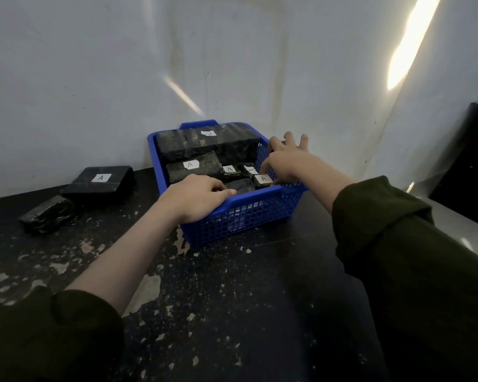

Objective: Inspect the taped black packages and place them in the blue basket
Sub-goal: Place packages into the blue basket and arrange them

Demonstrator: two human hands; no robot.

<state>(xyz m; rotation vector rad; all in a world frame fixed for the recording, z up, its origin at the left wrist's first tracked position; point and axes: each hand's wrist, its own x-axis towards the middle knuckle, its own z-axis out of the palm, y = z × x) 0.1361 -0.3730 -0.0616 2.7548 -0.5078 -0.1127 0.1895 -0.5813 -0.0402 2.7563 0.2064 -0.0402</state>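
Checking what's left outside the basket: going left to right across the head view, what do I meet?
In order: small black package → flat black package labelled A → left hand, gripping the blue basket → right hand → dark block at the right edge.

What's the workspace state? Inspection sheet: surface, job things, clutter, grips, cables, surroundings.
Surface: black table, paint chipped in patches.
Job things: blue basket holds several taped packages, most labelled A; flat package and small package lie left of it.
Clutter: nothing seen.
Grips: left grip holds basket's near rim; right grip rests on right rim, fingers spread.
Cables: nothing seen.
Surroundings: white wall behind; dark box at right.
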